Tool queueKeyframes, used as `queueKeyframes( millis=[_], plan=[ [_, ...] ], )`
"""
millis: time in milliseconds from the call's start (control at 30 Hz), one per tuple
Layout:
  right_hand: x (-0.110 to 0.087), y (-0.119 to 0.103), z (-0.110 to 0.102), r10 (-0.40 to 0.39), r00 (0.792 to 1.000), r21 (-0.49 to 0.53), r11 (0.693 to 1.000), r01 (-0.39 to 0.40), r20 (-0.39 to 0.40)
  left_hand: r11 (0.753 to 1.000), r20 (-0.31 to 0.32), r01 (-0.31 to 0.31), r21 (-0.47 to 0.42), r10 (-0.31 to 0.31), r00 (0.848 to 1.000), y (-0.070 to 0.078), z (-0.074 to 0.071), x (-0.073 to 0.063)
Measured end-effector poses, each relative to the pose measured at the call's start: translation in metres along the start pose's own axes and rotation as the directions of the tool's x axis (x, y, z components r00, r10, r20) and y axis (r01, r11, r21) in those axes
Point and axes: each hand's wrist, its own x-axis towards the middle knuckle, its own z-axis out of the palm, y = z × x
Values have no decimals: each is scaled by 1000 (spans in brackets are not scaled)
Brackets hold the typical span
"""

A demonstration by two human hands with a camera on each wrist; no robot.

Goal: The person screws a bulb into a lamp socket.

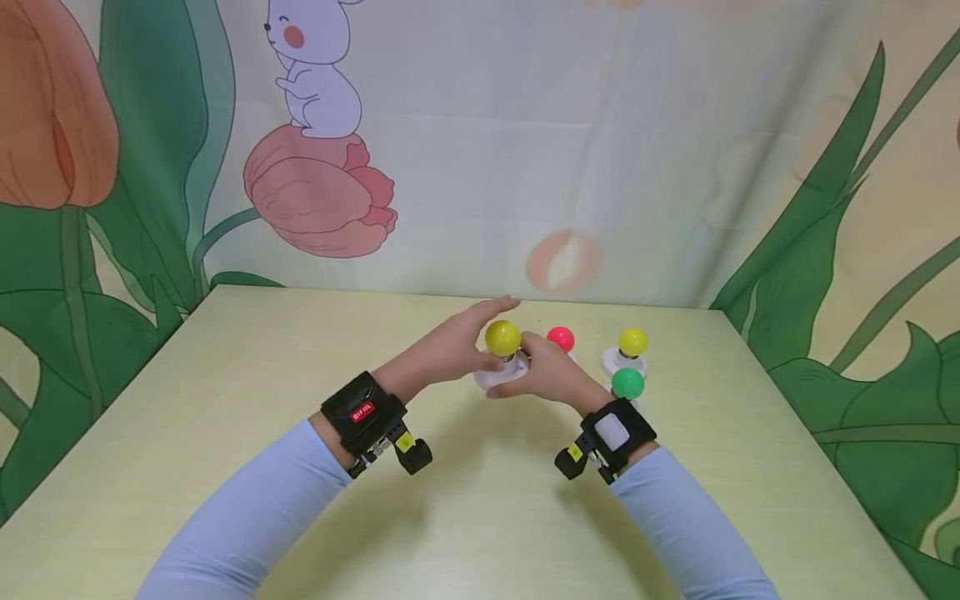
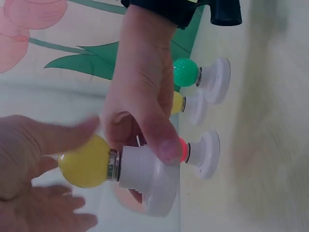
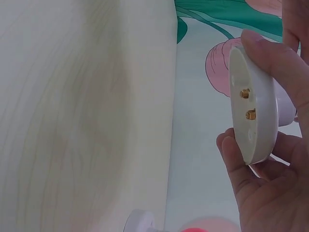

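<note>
A yellow bulb (image 1: 502, 338) stands upright in a round white lamp holder (image 2: 161, 183), raised above the table. My right hand (image 1: 551, 368) grips the holder by its base, thumb on one side and fingers on the other. Two brass terminals (image 3: 248, 105) show on the holder's underside in the right wrist view. Around the bulb, my left hand (image 1: 456, 340) has its thumb and fingers spread apart. In the left wrist view its blurred thumb overlaps the glass, and the bulb's metal collar (image 2: 113, 165) shows above the socket.
Right of my hands, a red bulb (image 1: 560, 337), another yellow bulb (image 1: 633, 342) and a green bulb (image 1: 627, 383) stand on the pale table (image 1: 480, 517) in white holders. The green one is close to my right wrist. A printed cloth (image 1: 465, 167) hangs behind the table.
</note>
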Motion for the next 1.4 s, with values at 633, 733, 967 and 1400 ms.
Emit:
queueKeyframes(
  millis=[633, 733, 967, 1400],
  plan=[
    [0, -1, 0, -25, 999, 24, 999, 24, 21, 982, -109, -17, 189, 39, 993, 10, 6, 4],
    [0, 0, 0, -15, 1000, 11, 1000, 15, 15, 993, -20, -31, 113, 33, 999, 8, 2, 3],
    [0, -3, 1, -13, 1000, -8, 1000, 13, 5, 991, -81, 40, 130, -29, 996, 8, 2, 3],
    [1, -4, 2, -54, 998, 43, 998, 53, 33, 934, -222, 57, 353, 25, 975, 5, 12, 3]
  ],
)
